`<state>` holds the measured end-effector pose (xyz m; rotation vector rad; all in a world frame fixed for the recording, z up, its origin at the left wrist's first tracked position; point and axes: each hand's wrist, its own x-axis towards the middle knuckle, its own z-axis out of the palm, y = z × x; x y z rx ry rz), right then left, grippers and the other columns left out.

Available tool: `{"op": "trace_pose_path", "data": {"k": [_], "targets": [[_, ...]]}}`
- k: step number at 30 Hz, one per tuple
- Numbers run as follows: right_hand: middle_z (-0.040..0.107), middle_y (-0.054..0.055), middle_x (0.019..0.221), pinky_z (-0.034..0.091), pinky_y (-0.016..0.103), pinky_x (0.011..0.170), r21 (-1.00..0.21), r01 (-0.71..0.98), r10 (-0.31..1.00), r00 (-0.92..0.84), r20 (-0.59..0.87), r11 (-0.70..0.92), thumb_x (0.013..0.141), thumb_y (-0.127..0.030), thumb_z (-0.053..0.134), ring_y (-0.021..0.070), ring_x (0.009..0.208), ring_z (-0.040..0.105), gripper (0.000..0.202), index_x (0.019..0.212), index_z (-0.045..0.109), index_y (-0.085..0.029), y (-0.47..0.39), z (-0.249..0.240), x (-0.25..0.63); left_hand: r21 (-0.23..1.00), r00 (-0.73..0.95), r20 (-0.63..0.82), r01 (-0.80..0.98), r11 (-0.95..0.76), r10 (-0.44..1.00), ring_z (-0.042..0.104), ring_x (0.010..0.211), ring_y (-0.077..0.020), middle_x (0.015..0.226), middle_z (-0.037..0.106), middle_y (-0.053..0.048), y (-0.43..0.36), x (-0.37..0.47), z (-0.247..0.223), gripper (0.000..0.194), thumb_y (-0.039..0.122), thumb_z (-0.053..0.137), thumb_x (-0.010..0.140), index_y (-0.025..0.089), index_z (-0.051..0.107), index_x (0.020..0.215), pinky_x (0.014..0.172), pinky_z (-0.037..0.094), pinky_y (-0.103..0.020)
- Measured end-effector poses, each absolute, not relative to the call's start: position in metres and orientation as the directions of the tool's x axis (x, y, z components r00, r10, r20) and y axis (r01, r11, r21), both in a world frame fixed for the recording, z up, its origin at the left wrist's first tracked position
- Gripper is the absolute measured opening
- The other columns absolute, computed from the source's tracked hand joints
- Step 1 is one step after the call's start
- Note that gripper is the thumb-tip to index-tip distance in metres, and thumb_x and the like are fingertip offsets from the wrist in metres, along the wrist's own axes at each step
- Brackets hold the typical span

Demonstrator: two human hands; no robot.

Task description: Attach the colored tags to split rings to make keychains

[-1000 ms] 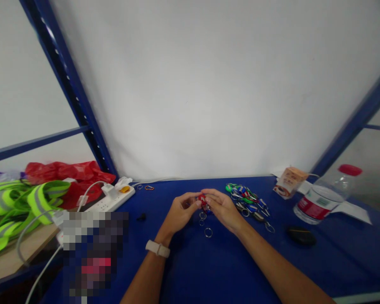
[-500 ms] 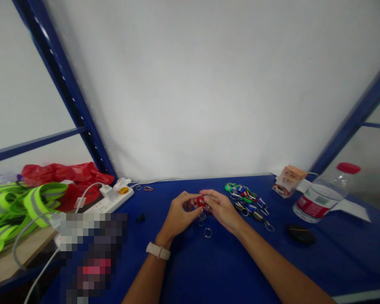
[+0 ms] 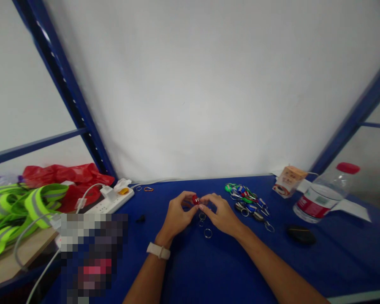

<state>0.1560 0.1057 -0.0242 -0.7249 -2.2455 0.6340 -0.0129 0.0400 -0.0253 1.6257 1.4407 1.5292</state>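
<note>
A small red piece with a shiny metal part [image 3: 195, 199] is pinched in the fingertips of my left hand [image 3: 177, 214]. My right hand [image 3: 223, 214] meets it from the right, thumb and forefinger closed on its metal end; the fingers partly hide what the piece is. Just below the hands lie several loose split rings [image 3: 208, 233] on the blue table. To the right of my right hand is a pile of keychains [image 3: 247, 198] in green, blue, red and silver, some with rings attached.
A black pouch-like item [image 3: 300, 234], a water bottle [image 3: 323, 196] and an orange-white box [image 3: 288, 181] stand at the right. Leftward are a carabiner [image 3: 148, 189], a small black part [image 3: 141, 218], a power strip [image 3: 109, 204] and reflective green straps [image 3: 38, 200].
Both hands have turned slightly, and the red piece has shifted a little left and up between them. My right hand's fingers have drawn back from over it, so more of it shows.
</note>
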Motion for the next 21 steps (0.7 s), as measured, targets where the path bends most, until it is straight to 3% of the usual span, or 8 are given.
{"op": "trace_pose_path", "data": {"k": [4, 11, 16, 21], "targets": [[0.069, 0.005, 0.094, 0.040, 0.037, 0.087, -0.609, 0.302, 0.635, -0.623, 0.456, 0.734, 0.097, -0.033, 0.046, 0.0209, 0.090, 0.061, 0.021, 0.100, 0.063, -0.022, 0.106, -0.027, 0.154, 0.889, -0.154, 0.388, 0.321, -0.325, 0.909, 0.068, 0.089, -0.0197, 0.102, 0.071, -0.009, 0.039, -0.014, -0.024, 0.039, 0.029, 0.068, 0.081, 0.019, 0.063, 0.118, 0.082, 0.055, -0.033], [0.065, 0.003, 0.078, 0.042, 0.029, 0.069, -0.713, 0.262, 0.705, -0.558, 0.438, 0.651, 0.098, -0.036, 0.040, 0.0173, 0.073, 0.059, 0.028, 0.087, 0.061, -0.020, 0.108, -0.025, 0.153, 0.951, -0.141, 0.299, 0.126, -0.282, 0.944, 0.068, 0.095, -0.0211, 0.102, 0.072, -0.010, 0.042, -0.011, -0.025, 0.035, 0.030, 0.069, 0.080, 0.016, 0.063, 0.112, 0.090, 0.053, -0.036], [0.060, 0.001, 0.069, 0.038, 0.027, 0.061, -0.723, 0.287, 0.733, -0.529, 0.428, 0.629, 0.097, -0.037, 0.039, 0.0153, 0.064, 0.054, 0.031, 0.080, 0.058, -0.019, 0.111, -0.025, 0.153, 0.962, -0.143, 0.263, -0.032, -0.269, 0.954, 0.067, 0.097, -0.0209, 0.104, 0.071, -0.011, 0.045, -0.008, -0.025, 0.041, 0.033, 0.073, 0.077, 0.014, 0.062, 0.110, 0.093, 0.051, -0.038], [0.058, 0.002, 0.065, 0.036, 0.027, 0.058, -0.728, 0.367, 0.815, -0.290, 0.502, 0.579, 0.096, -0.041, 0.037, 0.0165, 0.060, 0.052, 0.035, 0.082, 0.059, -0.019, 0.134, -0.027, 0.167, 0.953, -0.298, 0.273, -0.044, -0.298, 0.915, 0.068, 0.093, -0.0201, 0.105, 0.070, -0.011, 0.043, -0.019, -0.019, 0.045, 0.040, 0.069, 0.080, 0.013, 0.060, 0.116, 0.092, 0.052, -0.037]]}}
